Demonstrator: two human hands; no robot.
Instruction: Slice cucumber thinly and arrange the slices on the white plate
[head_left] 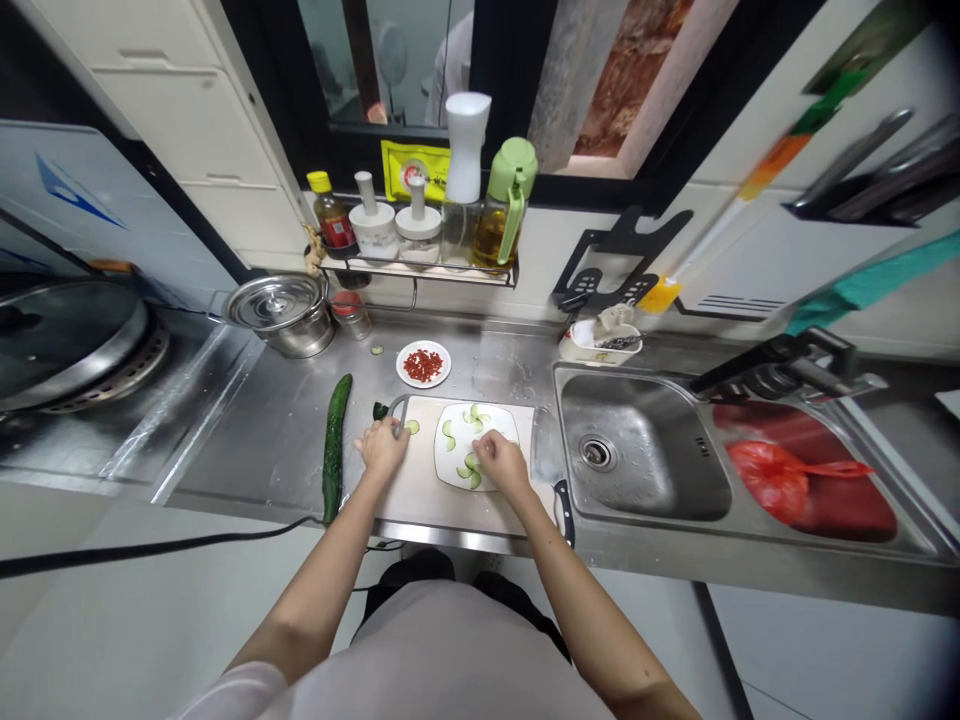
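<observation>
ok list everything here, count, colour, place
Rectangular cutting board: one, cream, on steel counter
Squarish plate: one, white, on board
Thin cucumber slices: several, pale green, mostly on plate
Long cucumber: one, dark green, left of board
Knife: one, black handle, board's right edge
Round dish of chopped red bits: one, white, behind board
Lidded steel pot: one, silver, back left
Lidded pan: one, dark, far left
Double steel sink: one, silver, right
Plastic bag: one, red, sink's right half
Faucet: one, black, behind sink
Bottles and jars: several, mixed colours, wall shelf
Left hand: one, board's left side
Right hand: one, above plate
</observation>
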